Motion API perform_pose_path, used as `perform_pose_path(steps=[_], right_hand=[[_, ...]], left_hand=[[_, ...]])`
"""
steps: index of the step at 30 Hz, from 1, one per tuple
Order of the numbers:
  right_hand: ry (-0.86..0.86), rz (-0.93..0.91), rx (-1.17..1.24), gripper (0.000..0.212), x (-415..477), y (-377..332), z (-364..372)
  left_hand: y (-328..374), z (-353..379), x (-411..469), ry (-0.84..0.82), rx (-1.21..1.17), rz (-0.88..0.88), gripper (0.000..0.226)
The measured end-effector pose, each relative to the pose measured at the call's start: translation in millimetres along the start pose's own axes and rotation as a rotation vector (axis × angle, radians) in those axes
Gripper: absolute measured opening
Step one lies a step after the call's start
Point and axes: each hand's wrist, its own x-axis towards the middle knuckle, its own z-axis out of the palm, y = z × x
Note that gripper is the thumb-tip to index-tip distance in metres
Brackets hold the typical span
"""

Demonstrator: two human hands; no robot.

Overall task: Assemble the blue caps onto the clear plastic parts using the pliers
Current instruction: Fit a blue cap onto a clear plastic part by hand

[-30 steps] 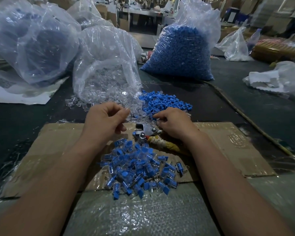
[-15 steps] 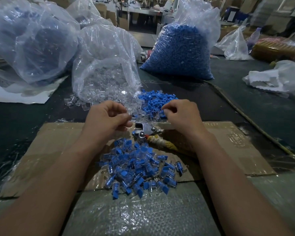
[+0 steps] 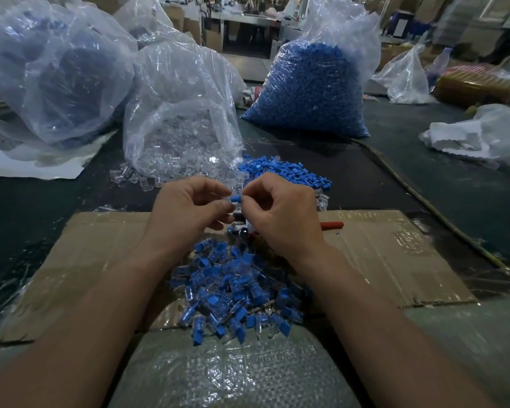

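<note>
Left hand [image 3: 189,210]: fingers curled, pinching a clear part [image 3: 236,206]. Right hand [image 3: 283,213]: fingertips pinch a blue cap [image 3: 235,198], touching the top of the clear part. Both are above the pliers [image 3: 331,225], which lie on the cardboard [image 3: 380,254]. Finished pile [image 3: 236,290] just nearer; loose caps [image 3: 286,170] behind the hands.
</note>
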Motion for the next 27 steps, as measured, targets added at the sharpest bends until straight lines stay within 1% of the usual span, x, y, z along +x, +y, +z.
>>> perform_pose_path(steps=[5, 10, 13, 17, 22, 27], right_hand=[[0.021, -0.006, -0.017, 0.006, -0.2, 0.9, 2.4], [-0.003, 0.059, 0.112, 0.002, 0.4, 3.9, 2.4], [0.001, 0.087, 0.155, 0.003, 0.5, 4.7, 1.9], [0.015, 0.077, 0.146, 0.005, 0.4, 4.9, 1.2], [0.005, 0.054, 0.077, 0.005, -0.3, 4.7, 1.6], [0.014, 0.034, 0.056, 0.007, -0.6, 5.2, 4.0]], left_hand=[[0.9, 1.3, -0.5, 0.008, 0.009, 0.021, 0.016], [-0.5, -1.2, 0.2, 0.021, -0.030, 0.030, 0.017], [-0.8, -0.6, -0.3, 0.016, 0.002, 0.053, 0.019], [-0.3, 0.2, -1.3, 0.022, 0.065, 0.093, 0.019], [-0.7, 1.2, -1.5, 0.025, 0.128, 0.135, 0.020], [-0.1, 3.7, -3.9, -0.010, 0.142, 0.172, 0.025]])
